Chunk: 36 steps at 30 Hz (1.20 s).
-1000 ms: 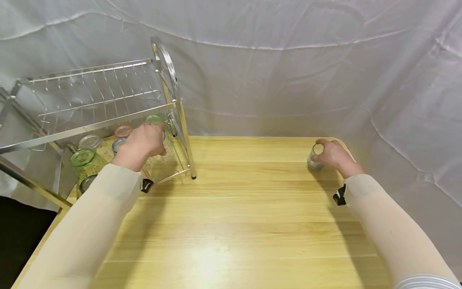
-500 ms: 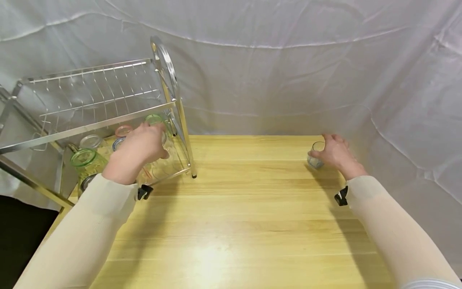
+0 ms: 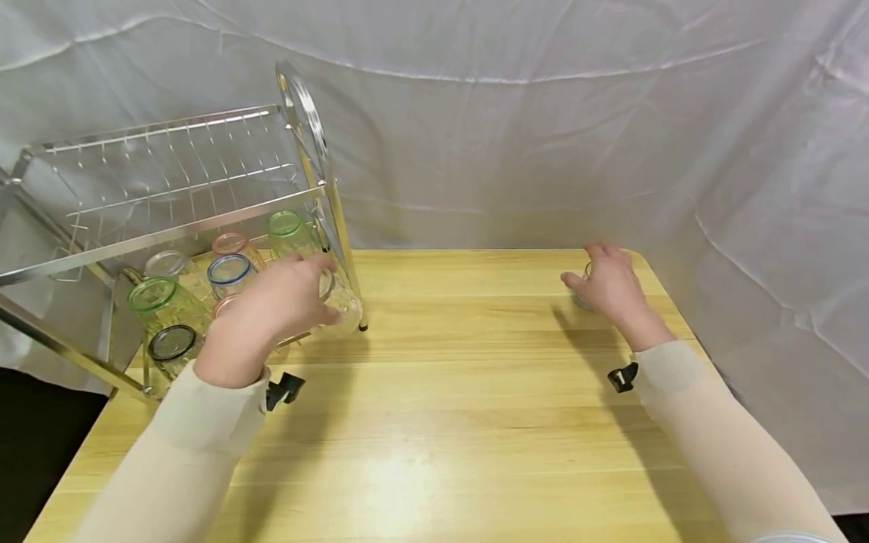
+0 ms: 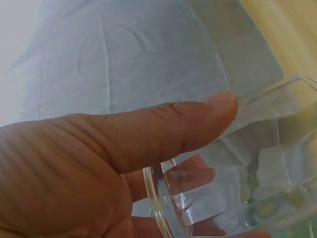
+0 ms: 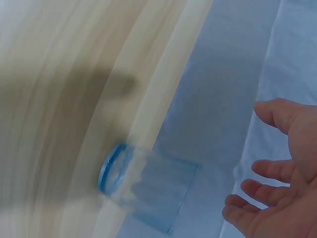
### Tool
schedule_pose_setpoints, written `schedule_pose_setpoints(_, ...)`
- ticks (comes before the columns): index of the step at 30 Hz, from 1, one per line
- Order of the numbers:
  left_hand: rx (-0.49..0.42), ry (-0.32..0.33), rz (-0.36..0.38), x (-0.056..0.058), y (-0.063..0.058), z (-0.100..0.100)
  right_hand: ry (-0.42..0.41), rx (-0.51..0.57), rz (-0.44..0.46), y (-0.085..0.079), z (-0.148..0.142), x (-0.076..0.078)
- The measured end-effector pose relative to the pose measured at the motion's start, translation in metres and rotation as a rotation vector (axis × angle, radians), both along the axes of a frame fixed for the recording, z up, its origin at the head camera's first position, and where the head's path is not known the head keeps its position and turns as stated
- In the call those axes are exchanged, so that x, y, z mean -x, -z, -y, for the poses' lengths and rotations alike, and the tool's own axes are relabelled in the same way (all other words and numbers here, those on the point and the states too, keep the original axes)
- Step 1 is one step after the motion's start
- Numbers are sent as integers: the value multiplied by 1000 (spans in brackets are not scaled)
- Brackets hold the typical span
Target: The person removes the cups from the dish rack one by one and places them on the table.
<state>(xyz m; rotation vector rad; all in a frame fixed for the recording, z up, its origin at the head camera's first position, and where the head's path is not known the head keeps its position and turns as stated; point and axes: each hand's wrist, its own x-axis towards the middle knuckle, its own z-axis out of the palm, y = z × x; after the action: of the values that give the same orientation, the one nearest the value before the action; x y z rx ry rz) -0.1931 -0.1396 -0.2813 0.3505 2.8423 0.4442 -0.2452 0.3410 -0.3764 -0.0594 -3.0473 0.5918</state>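
Note:
My left hand [image 3: 268, 317] grips a clear drinking glass [image 3: 345, 311] at the front right corner of the metal dish rack [image 3: 197, 225]. In the left wrist view, the thumb lies along the side of this glass [image 4: 277, 163], the fingers show through its wall, and its thick base is near the palm. On the right, my right hand [image 3: 606, 283] is spread above a second glass, mostly hidden behind it in the head view. The right wrist view shows this glass [image 5: 148, 188] upright on the table, blue-tinted at its base, apart from the open fingers.
Below the rack's wire top tier stand several upturned glasses, including a green-ringed one [image 3: 152, 296], a blue-ringed one [image 3: 229, 269] and a black-ringed one [image 3: 173, 343]. A grey cloth [image 3: 475, 166] hangs behind the wooden table [image 3: 434, 392].
My left hand has moved right and toward me, bringing the clear glass out from among the others. My right hand has loosened from its glass, spread its fingers and risen off it.

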Motion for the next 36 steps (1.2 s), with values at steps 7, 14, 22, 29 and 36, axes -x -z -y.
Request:
schedule_pose_setpoints(7, -103, 5, 7, -9, 15, -16, -26, 43, -70, 9, 22, -10)
schedule_pose_setpoints(14, -249, 30, 34, -10, 38, -30, -45, 126, -118, 22, 43, -23)
schedule_pose_setpoints(22, -446, 49, 61, -8, 68, -48, -95, 206, -98, 40, 69, -39)
schedule_pose_setpoints(29, -599, 34, 114, -8, 95, -57, -127, 309, -62, 57, 91, -49)
schedule_pose_setpoints(36, -753, 49, 146, -8, 123, -67, -163, 551, 20, 66, 113, -61)
